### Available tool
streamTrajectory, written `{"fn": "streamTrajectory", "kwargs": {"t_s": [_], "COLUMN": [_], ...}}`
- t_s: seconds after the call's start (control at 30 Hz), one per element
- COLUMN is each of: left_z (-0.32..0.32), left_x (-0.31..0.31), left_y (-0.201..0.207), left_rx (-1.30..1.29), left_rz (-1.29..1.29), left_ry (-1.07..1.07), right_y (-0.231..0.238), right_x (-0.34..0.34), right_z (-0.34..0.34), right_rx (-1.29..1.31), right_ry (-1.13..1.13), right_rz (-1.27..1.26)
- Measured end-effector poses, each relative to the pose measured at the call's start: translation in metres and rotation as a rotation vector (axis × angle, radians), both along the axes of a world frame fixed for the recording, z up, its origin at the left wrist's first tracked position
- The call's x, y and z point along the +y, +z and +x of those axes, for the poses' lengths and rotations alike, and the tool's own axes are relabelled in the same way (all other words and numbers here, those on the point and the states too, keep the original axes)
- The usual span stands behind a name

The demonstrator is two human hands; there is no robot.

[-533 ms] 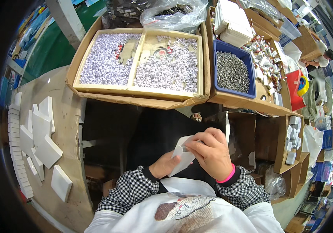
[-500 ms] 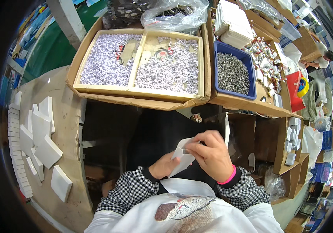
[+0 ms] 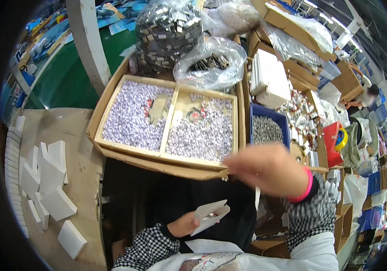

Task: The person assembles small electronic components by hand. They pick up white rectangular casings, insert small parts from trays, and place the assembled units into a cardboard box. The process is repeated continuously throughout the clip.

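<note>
On my far left, a row of white blocks (image 3: 12, 167) stands along the edge of the table (image 3: 85, 149). Just beside it lie loose white slabs (image 3: 59, 203), which I judge to be closed pieces already done. Farther right, the wooden tray (image 3: 169, 121) holds many small white parts (image 3: 132, 119) in two compartments. Below it, in front of the body, I see the left hand (image 3: 184, 224) clamped on a white case (image 3: 208, 218). Its two sides stand apart, so I take this one as not finished: closing is left. Something inside is too small for me to tell. The right hand (image 3: 268, 168) is blurred at the tray's near right corner; I cannot tell whether its fingers grip anything. Beyond it sits the blue bin (image 3: 270, 111).
</note>
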State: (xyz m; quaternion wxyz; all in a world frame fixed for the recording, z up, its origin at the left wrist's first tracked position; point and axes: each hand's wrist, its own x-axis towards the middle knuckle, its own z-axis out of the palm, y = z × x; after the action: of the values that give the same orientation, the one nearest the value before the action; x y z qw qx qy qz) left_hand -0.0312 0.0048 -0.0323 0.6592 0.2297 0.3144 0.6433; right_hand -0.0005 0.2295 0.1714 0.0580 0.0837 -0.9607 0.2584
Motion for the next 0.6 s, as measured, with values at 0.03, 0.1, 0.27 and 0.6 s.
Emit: {"fn": "streamTrajectory", "kwargs": {"t_s": [0.03, 0.1, 0.27, 0.6], "left_z": [-0.001, -0.004, -0.008, -0.015], "left_x": [0.002, 0.001, -0.005, -0.012], "left_y": [0.0, -0.001, -0.012, -0.039], "left_rx": [-0.002, 0.036, -0.006, 0.034], "left_rz": [0.003, 0.062, -0.031, 0.006], "left_ry": [0.017, -0.044, -0.044, -0.032], "right_y": [0.004, 0.007, -0.01, -0.065], "right_x": [0.014, 0.045, 0.113, 0.134], "right_z": [-0.022, -0.07, -0.171, -0.267], "right_rx": [0.096, 0.168, 0.136, -0.181], "right_ry": [-0.047, -0.158, -0.314, -0.713], "right_rz": [0.055, 0.019, 0.446, 0.745]}}
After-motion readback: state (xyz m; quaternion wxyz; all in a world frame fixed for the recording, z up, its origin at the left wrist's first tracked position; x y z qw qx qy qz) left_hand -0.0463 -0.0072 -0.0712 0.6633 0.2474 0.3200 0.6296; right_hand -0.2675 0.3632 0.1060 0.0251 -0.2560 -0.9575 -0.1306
